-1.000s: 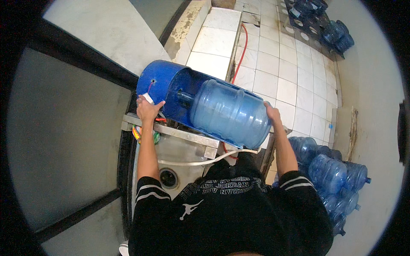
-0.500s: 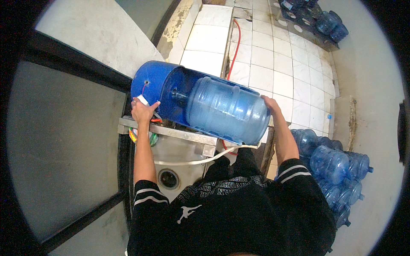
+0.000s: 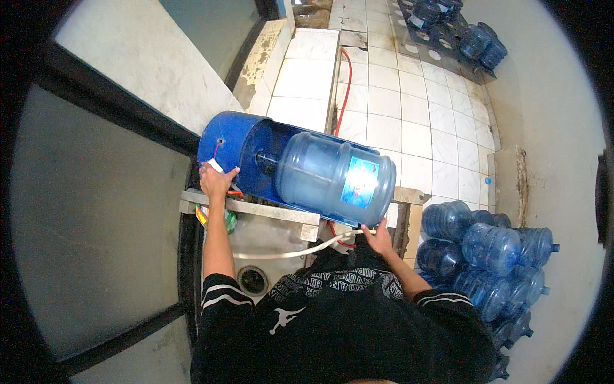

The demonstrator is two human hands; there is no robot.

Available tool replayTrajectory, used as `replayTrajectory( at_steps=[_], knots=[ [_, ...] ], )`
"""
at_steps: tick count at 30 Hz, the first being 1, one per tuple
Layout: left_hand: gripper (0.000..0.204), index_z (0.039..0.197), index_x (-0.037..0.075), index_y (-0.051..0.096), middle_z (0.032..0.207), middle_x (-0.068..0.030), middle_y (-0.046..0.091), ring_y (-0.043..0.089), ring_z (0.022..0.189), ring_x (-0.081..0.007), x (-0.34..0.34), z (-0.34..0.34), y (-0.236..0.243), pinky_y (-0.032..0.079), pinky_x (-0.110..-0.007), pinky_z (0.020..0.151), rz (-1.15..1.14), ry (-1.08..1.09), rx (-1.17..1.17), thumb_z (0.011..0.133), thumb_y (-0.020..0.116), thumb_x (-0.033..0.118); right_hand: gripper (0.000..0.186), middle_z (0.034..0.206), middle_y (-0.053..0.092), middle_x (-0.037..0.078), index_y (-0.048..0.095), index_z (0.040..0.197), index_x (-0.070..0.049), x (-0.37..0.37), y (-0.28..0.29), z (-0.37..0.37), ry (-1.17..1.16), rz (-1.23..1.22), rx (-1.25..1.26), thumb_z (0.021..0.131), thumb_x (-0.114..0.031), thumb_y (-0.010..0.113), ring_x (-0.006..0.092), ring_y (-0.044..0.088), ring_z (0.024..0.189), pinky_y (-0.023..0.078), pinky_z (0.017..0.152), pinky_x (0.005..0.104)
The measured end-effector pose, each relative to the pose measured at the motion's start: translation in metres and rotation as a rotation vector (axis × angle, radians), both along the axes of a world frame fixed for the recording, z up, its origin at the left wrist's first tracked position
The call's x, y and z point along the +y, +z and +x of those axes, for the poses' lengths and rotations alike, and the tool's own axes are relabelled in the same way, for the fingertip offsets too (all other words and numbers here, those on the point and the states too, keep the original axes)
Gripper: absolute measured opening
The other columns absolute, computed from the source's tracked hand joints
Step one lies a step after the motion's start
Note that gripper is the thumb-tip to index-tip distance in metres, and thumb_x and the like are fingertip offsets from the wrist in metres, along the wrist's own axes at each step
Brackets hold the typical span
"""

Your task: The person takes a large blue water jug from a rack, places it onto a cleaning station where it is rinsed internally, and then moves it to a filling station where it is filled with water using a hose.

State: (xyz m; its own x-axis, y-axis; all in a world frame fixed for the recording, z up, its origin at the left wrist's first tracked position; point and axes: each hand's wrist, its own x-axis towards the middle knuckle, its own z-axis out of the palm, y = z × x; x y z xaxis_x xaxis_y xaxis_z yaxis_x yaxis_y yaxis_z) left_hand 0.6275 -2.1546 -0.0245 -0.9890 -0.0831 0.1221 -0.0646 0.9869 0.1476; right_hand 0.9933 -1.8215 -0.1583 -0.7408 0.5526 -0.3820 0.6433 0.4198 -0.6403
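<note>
A clear blue water jug [image 3: 313,169] lies on its side in a cut-open blue drum [image 3: 220,131], its neck pointing left toward the drum's closed end. A shiny label [image 3: 360,182] faces up near the jug's base. My right hand [image 3: 378,238] grips the near edge of that base, thumb and fingers apart against it. My left hand [image 3: 216,182] is by the drum's left end, thumb and fingers around a small white box [image 3: 215,166]. A thin red wire runs from near the box to a hole in the drum.
A pale hose [image 3: 288,255] curves below the drum, over a basin with a round drain [image 3: 253,280]. Several empty jugs [image 3: 492,246] are piled at right; others stand on a rack [image 3: 435,48] at far right. A red hose [image 3: 346,89] crosses the white tiles.
My right hand has moved from the far side of the jug's base to its near edge. The jug has rolled, bringing its label into view. My left hand stays at the white box.
</note>
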Motion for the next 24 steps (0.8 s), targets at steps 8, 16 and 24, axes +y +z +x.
replayTrajectory(
  at_steps=[8,16,24],
  knots=[
    [0.111,0.128,-0.010,0.038,0.115,-0.0267,0.056,0.060,0.100,-0.0370,-0.002,-0.002,-0.004,0.050,-0.042,0.085,-0.007,-0.001,-0.033,0.052,0.081,0.057,0.096,0.117,0.054,0.031,0.042,0.126,0.011,0.128,-0.007,-0.128,-0.406,-0.282,0.102,0.072,-0.065,0.063,0.0400,0.056,0.109,0.043,0.092,0.0430],
    [0.108,0.125,-0.013,0.040,0.113,-0.0281,0.056,0.060,0.100,-0.0380,0.003,0.000,0.003,0.050,-0.041,0.084,0.005,0.016,-0.026,0.051,0.084,0.052,0.092,0.109,0.057,0.034,0.043,0.122,0.015,0.098,0.001,-0.108,-0.307,-0.067,0.074,0.074,-0.061,0.064,0.0413,0.057,0.107,0.045,0.091,0.0426],
    [0.107,0.124,-0.015,0.040,0.114,-0.0303,0.055,0.059,0.102,-0.0379,0.005,0.005,0.007,0.049,-0.042,0.085,0.018,0.005,-0.035,0.053,0.083,0.052,0.093,0.121,0.048,0.035,0.016,0.132,0.009,0.018,-0.024,-0.009,0.003,-0.038,0.175,0.080,-0.051,0.064,0.0426,0.051,0.114,0.041,0.096,0.0434]
  ],
)
